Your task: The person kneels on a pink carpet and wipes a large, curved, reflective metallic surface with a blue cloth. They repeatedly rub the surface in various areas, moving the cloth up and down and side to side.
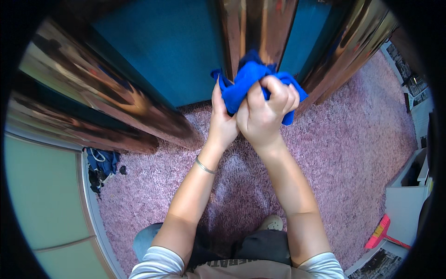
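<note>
Both of my hands meet in front of me around a crumpled blue cloth (244,82). My left hand (223,118) cups it from the left side, with the thumb up along its edge. Curled fingers of my right hand (266,110) grip the cloth from above. Loose corners hang out to the right and below that hand. Behind the cloth stands a glossy brown, mirror-like panel (234,35) that reflects my arms, with blue-green panels (156,52) beside it. Whether the cloth touches the panel I cannot tell.
More glossy curved panels (115,94) rise at left. Pink-purple carpet (334,146) covers the floor. A dark blue fabric item (102,160) lies by the pale green sliding door (45,195). A pink broom (379,232) leans near a white cabinet (404,209) at right.
</note>
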Available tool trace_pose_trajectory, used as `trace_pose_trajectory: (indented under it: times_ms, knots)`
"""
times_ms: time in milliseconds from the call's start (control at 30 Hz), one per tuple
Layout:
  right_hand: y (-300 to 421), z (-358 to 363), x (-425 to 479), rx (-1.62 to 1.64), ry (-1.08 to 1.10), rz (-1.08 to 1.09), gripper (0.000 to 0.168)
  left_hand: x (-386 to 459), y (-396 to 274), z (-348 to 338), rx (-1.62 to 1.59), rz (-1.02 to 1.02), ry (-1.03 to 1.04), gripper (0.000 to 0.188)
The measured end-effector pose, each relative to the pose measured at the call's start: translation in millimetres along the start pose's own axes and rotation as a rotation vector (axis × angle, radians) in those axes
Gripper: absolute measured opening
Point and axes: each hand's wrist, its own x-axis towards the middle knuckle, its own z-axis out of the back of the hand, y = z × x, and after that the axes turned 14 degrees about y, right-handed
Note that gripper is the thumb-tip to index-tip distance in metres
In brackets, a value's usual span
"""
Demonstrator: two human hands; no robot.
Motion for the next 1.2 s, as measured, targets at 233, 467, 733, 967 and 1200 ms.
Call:
trace_pose_trajectory:
  times_ms: [233,467,733,967,1200]
  knots:
    - [-12,-9,-11,0.202,-0.038,0.048,0.037,-6,20,-3,-0.028,0.035,-0.003,0.085]
    - [-39,-29,0,1.021,0.038,-0.433,0.049,-15,20,-2,0.004,0.109,-0.005,0.084]
    - [-83,-92,-153,0.899,0.499,-1.009,0.045,-17,32,-16,0.191,0.077,0.021,0.093]
    - [-66,-36,-33,1.008,0.142,-0.424,0.035,-26,60,-18,0.121,0.174,0.075,0.089]
    - [-112,-89,-69,1.76,0.449,-0.984,0.042,-14,30,-39,0.153,0.114,0.083,0.087]
